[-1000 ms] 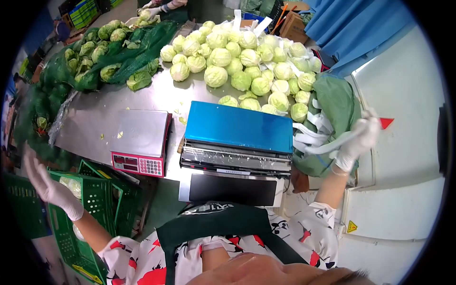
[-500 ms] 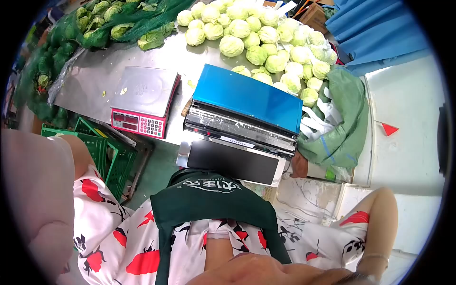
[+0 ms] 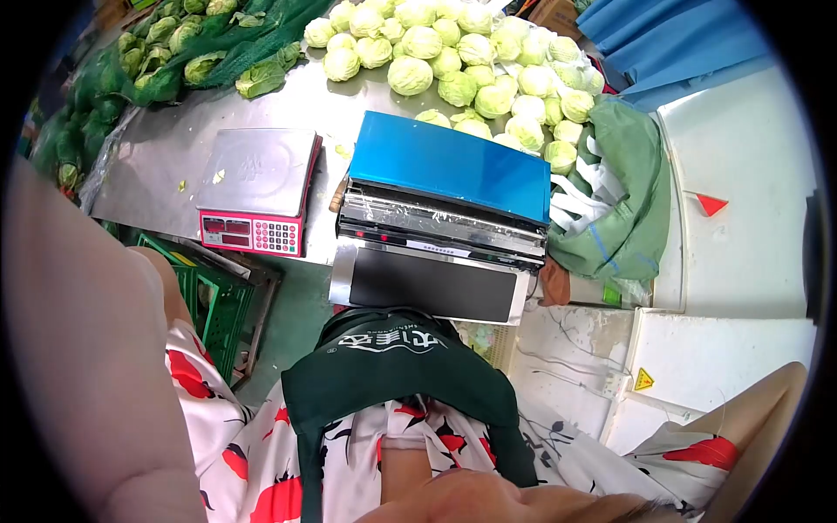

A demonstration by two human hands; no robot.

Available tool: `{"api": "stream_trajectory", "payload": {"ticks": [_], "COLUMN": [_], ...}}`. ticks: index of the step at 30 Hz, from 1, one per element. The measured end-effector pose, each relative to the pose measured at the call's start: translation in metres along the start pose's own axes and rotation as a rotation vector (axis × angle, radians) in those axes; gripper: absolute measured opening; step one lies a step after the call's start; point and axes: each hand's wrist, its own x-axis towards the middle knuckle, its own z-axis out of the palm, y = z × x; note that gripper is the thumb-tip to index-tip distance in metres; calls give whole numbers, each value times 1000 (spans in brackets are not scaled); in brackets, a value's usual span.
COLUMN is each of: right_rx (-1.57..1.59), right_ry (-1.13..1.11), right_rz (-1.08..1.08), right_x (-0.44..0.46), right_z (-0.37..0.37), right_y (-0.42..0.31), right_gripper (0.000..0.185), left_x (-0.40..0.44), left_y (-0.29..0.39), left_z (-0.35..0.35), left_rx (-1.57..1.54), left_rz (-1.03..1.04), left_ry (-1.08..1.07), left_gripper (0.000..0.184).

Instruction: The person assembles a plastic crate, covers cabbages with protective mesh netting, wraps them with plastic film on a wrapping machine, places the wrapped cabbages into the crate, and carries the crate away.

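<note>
Neither of my hands shows; both arms are bent back toward my head. My left arm (image 3: 105, 349) fills the left edge, large and close to the camera. On the right, my other arm (image 3: 763, 418) is bent at the elbow, its hand out of frame. Straight in front of me is a cling-film wrapping machine (image 3: 453, 170) with a blue cover, a film roll and a dark plate (image 3: 432, 285). To its left stands a red digital scale (image 3: 257, 174), with a small leaf scrap on its pan. Trimmed cabbages (image 3: 410, 76) are heaped behind the machine.
Green netting (image 3: 214, 74) with leafy cabbages lies at the back left. A green sack (image 3: 641, 192) with white mesh pieces hangs at the table's right. Green crates (image 3: 218, 314) stand below the table, left. A blue cloth (image 3: 680, 44) hangs at the back right.
My left arm has swung further into view toward the centre. My right elbow has moved outward to the right, and its wrist with a bracelet has left the frame. The view has shifted slightly.
</note>
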Motion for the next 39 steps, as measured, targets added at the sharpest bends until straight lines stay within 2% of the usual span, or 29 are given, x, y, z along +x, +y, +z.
{"api": "stream_trajectory", "payload": {"ticks": [15, 25, 29, 31, 32, 35, 36, 37, 38, 39], "right_rx": [-10, -20, -112, -222, -259, -50, 184, 563, 963, 1102], "right_ry": [14, -24, 63, 211, 315, 519, 552, 662, 750, 748], "right_rz": [114, 103, 123, 251, 384, 941, 1135, 1323, 1487, 1566], "right_x": [-10, -4, -7, -17, -30, -68, -84, -100, -115, -136], "right_z": [18, 14, 8, 9, 13, 52, 72, 93, 112, 126], "right_y": [-15, -22, -2, 32, 61, 152, 182, 204, 225, 249], "right_gripper": [23, 23, 24, 24, 24, 24, 24, 25, 27, 28], "left_x": [-30, -30, -32, -41, -49, -100, -129, -164, -211, -237], "left_y": [7, 6, 3, 1, 1, 4, 9, 9, 9, 9], "left_z": [35, 45, 42, 41, 43, 80, 104, 126, 152, 178], "left_rx": [-165, -195, -175, -147, -142, -223, -369, -431, -596, -705], "left_rz": [-57, -93, -181, -328, -460, -1047, -1245, -1362, -1385, -1526], "left_ry": [12, 58, 109, 155, 159, -18, -27, -219, -350, -491], "left_gripper": [45, 44, 43, 43, 43, 42, 38, 34, 37, 39]}}
